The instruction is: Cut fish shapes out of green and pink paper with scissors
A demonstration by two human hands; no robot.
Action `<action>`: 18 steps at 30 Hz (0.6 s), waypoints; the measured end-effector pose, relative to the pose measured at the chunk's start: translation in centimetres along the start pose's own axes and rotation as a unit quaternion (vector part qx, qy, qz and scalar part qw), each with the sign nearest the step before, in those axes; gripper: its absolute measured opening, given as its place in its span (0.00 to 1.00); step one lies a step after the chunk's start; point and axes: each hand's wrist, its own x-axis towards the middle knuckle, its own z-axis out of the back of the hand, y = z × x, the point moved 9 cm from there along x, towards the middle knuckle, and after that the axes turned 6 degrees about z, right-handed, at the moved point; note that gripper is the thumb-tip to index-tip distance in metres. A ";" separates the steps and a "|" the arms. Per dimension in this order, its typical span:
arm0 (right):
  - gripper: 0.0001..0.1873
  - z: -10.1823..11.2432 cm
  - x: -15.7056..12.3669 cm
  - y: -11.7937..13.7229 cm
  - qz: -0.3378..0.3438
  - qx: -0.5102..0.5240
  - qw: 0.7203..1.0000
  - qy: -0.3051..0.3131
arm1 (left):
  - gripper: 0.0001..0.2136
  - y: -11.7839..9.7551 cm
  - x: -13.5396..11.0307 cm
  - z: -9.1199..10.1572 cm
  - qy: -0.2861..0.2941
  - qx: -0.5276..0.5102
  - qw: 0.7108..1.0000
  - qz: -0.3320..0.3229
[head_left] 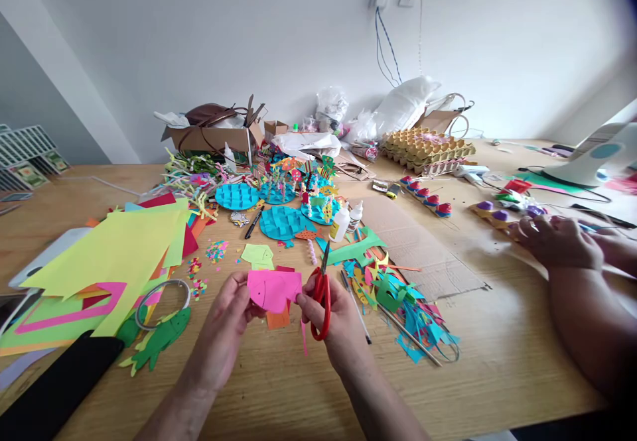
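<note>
Between my hands is a pink paper piece (275, 290) with a fish's head drawn on it and a partly cut outline. My left hand (229, 312) pinches its left edge. The red-handled scissors (323, 302) sit in my right hand (334, 321), blades pointing up and away, while the thumb and a finger of that hand touch the paper's right edge. Below the pink piece, an orange paper scrap (277, 319) lies on the table. Just beyond it is a light green paper piece (257, 255) with a drawn outline. A green paper fish (162, 338) rests to the left.
Coloured paper sheets (114, 242) pile up at the left. Blue paper discs (283, 222), glue bottles (339, 224) and a black marker (254, 223) stand or lie ahead. Paper scraps (423, 321) and cardboard (418, 249) are at the right, near another person's hand (560, 242).
</note>
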 end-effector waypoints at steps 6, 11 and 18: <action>0.11 -1.8 -0.6 -0.7 0.022 0.059 0.998 0.021 | 0.08 2.0 -0.1 -0.1 -0.054 0.073 0.996 -0.012; 0.11 -1.5 -0.7 -0.4 0.017 0.056 0.998 0.026 | 0.04 0.6 -0.2 0.8 -0.117 0.131 0.984 -0.043; 0.12 -1.8 -0.5 0.2 -0.006 0.045 0.997 0.055 | 0.02 -0.8 -0.8 0.6 -0.143 0.181 0.971 -0.060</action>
